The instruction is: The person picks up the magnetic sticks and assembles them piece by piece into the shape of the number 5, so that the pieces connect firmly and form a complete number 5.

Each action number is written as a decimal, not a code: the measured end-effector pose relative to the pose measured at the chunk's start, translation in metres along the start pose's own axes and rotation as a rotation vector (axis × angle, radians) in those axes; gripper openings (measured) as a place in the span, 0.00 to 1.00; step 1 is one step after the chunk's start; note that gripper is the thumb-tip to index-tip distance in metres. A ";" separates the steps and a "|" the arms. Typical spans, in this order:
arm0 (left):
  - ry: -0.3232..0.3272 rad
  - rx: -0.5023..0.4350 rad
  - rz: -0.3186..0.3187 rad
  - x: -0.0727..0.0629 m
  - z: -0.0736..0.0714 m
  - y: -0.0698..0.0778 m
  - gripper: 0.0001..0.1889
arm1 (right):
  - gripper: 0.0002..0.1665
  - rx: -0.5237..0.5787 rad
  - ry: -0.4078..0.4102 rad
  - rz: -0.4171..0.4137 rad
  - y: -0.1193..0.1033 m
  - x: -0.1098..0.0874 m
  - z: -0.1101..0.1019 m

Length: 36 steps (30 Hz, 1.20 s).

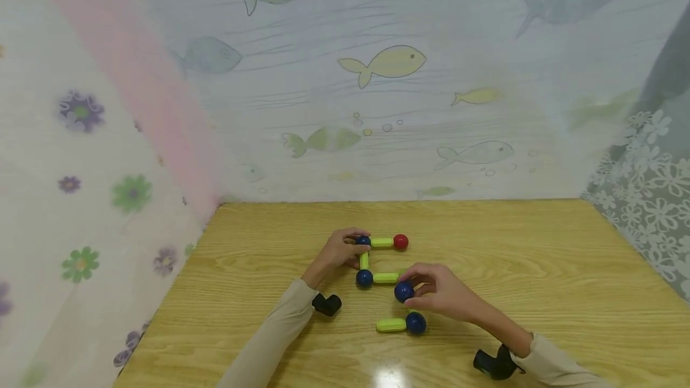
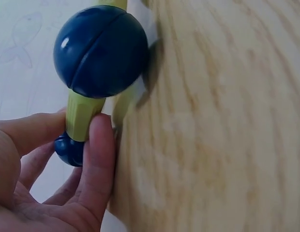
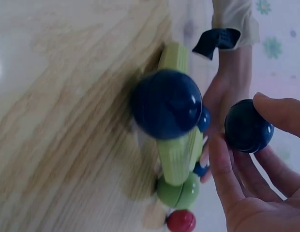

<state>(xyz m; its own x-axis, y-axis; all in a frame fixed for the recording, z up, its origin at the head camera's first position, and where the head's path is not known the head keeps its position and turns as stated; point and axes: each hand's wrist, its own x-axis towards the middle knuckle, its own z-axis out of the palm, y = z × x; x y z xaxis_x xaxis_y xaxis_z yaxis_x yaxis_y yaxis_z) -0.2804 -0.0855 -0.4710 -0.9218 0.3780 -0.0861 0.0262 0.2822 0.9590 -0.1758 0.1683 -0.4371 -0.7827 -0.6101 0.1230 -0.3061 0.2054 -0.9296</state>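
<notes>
A zigzag of yellow-green magnetic rods and colored balls lies on the table. My left hand (image 1: 339, 249) pinches a yellow-green rod (image 2: 83, 116) close to the far-left blue ball (image 1: 363, 242). From that ball another rod (image 1: 382, 243) runs to a red ball (image 1: 401, 241). Nearer me, a second blue ball (image 1: 364, 278) joins a rod (image 1: 385, 278) reaching a green ball (image 3: 178, 189), mostly covered in the head view. Over this part, my right hand (image 1: 444, 292) holds a separate blue ball (image 3: 249, 125) in its fingertips. The nearest blue ball (image 1: 415, 323) carries a rod (image 1: 390, 325) pointing left.
Black straps (image 1: 327, 304) hang at both wrists, the right one (image 1: 495, 364) near the tabletop. The wooden table (image 1: 539, 256) meets a fish-patterned backdrop (image 1: 323, 94) behind and a flowered sheet (image 1: 81, 214) on the left.
</notes>
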 end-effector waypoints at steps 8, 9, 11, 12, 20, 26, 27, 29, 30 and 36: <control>0.007 -0.011 0.010 -0.002 0.001 -0.001 0.19 | 0.20 -0.032 -0.050 -0.025 -0.001 0.009 0.023; 0.008 -0.013 0.007 -0.003 0.001 -0.001 0.19 | 0.21 -0.037 -0.063 -0.029 -0.002 0.010 0.026; 0.008 -0.020 0.004 -0.004 0.001 0.000 0.19 | 0.21 -0.048 -0.084 -0.033 -0.003 0.011 0.031; 0.007 -0.024 0.005 -0.005 0.001 0.002 0.19 | 0.21 -0.051 -0.091 -0.030 -0.003 0.012 0.034; -0.006 -0.019 0.027 -0.020 0.001 0.025 0.18 | 0.19 -0.131 -0.108 -0.046 -0.002 0.017 0.052; -0.003 -0.029 0.029 -0.023 0.002 0.025 0.18 | 0.18 -0.262 -0.119 -0.112 0.000 0.022 0.061; -0.002 -0.028 0.029 -0.022 0.002 0.025 0.18 | 0.18 -0.285 -0.122 -0.129 0.001 0.023 0.062; -0.001 -0.029 0.030 -0.022 0.002 0.025 0.18 | 0.18 -0.328 -0.130 -0.158 0.000 0.024 0.064; -0.002 -0.029 0.035 -0.022 0.002 0.026 0.18 | 0.18 -0.345 -0.139 -0.157 0.000 0.025 0.064; -0.017 -0.028 0.053 -0.023 0.001 0.027 0.19 | 0.17 -0.439 -0.177 -0.143 0.001 0.026 0.068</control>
<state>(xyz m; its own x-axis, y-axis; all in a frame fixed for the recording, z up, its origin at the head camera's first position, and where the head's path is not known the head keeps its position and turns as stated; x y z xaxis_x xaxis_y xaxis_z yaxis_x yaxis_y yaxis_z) -0.2580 -0.0855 -0.4435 -0.9127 0.4068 -0.0394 0.0637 0.2367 0.9695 -0.1597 0.1004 -0.4589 -0.6241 -0.7683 0.1420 -0.6326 0.3903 -0.6689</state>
